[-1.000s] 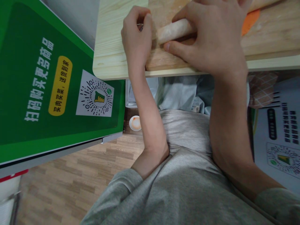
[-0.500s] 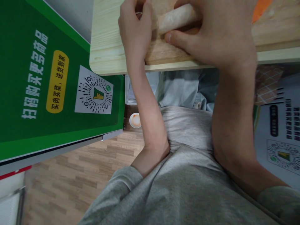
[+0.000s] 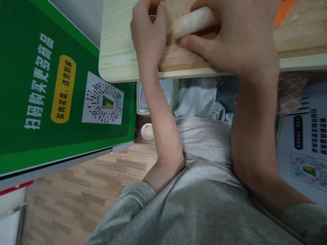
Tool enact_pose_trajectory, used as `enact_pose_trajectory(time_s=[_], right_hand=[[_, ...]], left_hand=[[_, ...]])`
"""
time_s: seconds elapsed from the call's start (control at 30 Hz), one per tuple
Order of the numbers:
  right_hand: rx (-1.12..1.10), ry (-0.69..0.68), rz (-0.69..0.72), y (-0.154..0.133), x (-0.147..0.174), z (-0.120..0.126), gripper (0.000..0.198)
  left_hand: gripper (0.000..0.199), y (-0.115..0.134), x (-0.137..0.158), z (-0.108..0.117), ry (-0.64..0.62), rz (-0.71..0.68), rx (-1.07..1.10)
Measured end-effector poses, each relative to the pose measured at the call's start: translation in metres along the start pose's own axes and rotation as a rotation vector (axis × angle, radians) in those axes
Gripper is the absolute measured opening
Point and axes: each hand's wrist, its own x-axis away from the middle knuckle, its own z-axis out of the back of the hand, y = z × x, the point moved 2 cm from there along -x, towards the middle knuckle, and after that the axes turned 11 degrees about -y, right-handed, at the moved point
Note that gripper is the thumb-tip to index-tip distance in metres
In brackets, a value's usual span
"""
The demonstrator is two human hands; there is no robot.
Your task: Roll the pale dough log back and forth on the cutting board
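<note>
Over the wooden board [image 3: 184, 61], my right hand [image 3: 245, 37] is closed around a pale, flour-dusted cylinder that looks like a rolling pin [image 3: 194, 22]. Its blunt left end sticks out past my thumb, which presses along the near side; the right end is hidden under my palm. To the left, my left hand [image 3: 149, 37] is at the board's left edge with fingers curled and thumb brought in. A small dark bit shows in the gap of that hand, but its fingertips lie beyond the top of the picture, so what they hold cannot be seen.
A flat orange thing [image 3: 284, 12] lies on the board at right. The light wood table [image 3: 117, 44] ends at a rounded left corner beside a green panel [image 3: 15, 88]. Below are a white bowl [image 3: 147, 131] and grey-blue cloth [image 3: 196, 97].
Both hands keep nearly the same grip and place. The whole view shifts very slightly, and the rolling pin shows almost no movement.
</note>
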Motion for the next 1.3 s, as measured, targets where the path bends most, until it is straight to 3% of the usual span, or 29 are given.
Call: enact_pose_trajectory(time_s=[0.2,0.43,0.7,1.1,1.3], right_hand=[[0.002,0.005,-0.003,0.0,-0.001,0.0,0.065],[-0.011,0.076,0.002,-0.001,-0.001,-0.004,0.062],[-0.022,0.058,0.007,0.0,-0.001,-0.003,0.062],[-0.042,0.043,-0.012,0.001,-0.002,-0.004,0.066],[-0.049,0.012,-0.014,0.0,0.001,-0.003,0.068]], left_hand=[[0.037,0.001,0.001,-0.001,-0.051,-0.011,-0.003],[0.052,0.022,0.015,-0.008,0.055,0.066,-0.052],[0.055,0.021,0.014,-0.007,0.065,0.068,-0.025],[0.043,0.028,0.019,-0.01,0.049,0.133,-0.135],[0.035,0.01,0.005,-0.005,0.039,0.108,-0.095]])
